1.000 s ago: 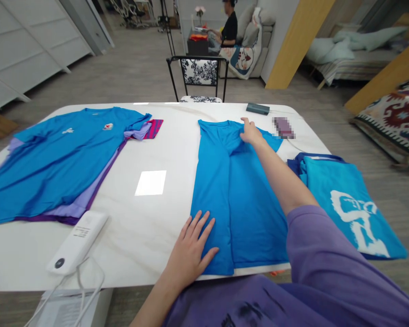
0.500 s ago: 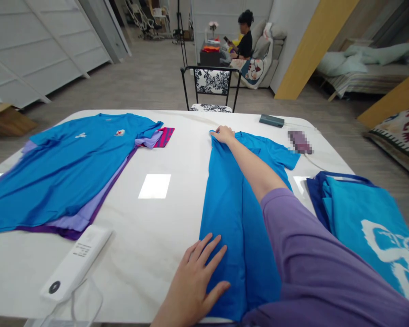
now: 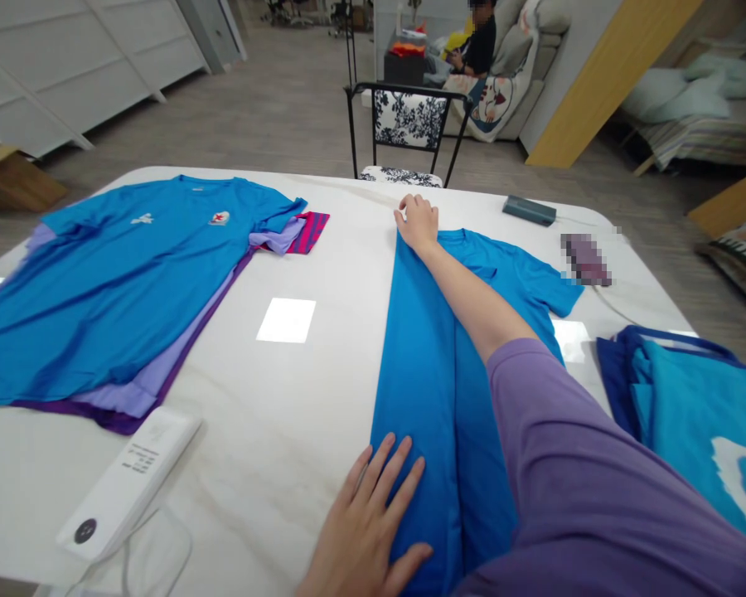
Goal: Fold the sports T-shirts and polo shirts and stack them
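A blue T-shirt (image 3: 416, 365) lies lengthwise on the table before me, its left side folded over in a long straight strip. My left hand (image 3: 373, 514) rests flat on the near end of that strip, palm down, fingers spread. Stretched out to the far end, my right hand (image 3: 418, 222) has its fingers bent over the strip's top corner by the collar; the corner itself is hidden beneath it. The shirt's right sleeve (image 3: 563, 286) spreads out toward the right.
On the left, another blue T-shirt (image 3: 130, 282) covers lilac and purple ones. A white device (image 3: 130, 485) with a cable is near it. Folded clothes (image 3: 696, 406) are at right; a dark box (image 3: 528, 210) and phone (image 3: 588, 259) beyond. A chair (image 3: 410, 124) and seated person (image 3: 478, 50) are opposite.
The view has tipped down and shifted left. My right hand has moved slightly left over the shirt's top corner. My left hand stays flat on the near end.
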Demonstrator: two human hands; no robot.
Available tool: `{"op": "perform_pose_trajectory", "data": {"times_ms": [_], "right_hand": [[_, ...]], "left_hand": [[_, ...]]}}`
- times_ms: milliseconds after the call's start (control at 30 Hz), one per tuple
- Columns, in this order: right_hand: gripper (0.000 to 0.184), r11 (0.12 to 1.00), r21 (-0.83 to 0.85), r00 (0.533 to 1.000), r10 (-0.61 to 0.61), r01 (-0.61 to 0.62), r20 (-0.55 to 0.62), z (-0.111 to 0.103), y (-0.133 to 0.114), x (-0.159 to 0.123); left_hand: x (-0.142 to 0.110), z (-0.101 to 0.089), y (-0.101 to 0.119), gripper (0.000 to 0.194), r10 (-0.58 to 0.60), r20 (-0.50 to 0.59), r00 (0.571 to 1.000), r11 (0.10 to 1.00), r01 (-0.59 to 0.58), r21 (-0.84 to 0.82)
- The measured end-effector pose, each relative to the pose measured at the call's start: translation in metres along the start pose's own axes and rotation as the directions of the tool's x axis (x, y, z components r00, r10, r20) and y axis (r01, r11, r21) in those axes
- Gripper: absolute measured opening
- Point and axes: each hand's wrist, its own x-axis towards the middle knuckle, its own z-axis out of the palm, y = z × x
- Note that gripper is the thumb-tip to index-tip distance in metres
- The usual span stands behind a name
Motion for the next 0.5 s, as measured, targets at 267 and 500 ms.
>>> {"op": "perform_pose_trajectory", "data": {"times_ms": [267,500], "right_hand": [[0.034,0.996,0.044,0.994,-0.086,0.083,0.063,-0.058,-0.012,-0.072],[0.036,0.969,-0.025,0.896,-0.217,0.245,0.387,-0.101,0.000,-0.164]], "left_hand": [[-0.001,-0.006,0.006,0.109,-0.020,0.035,0.999,0.998,0.022,-0.063],[-0.003,-0.001,0.010,0.099,0.048,-0.066,0.997,0.999,-0.047,0.008]]}}
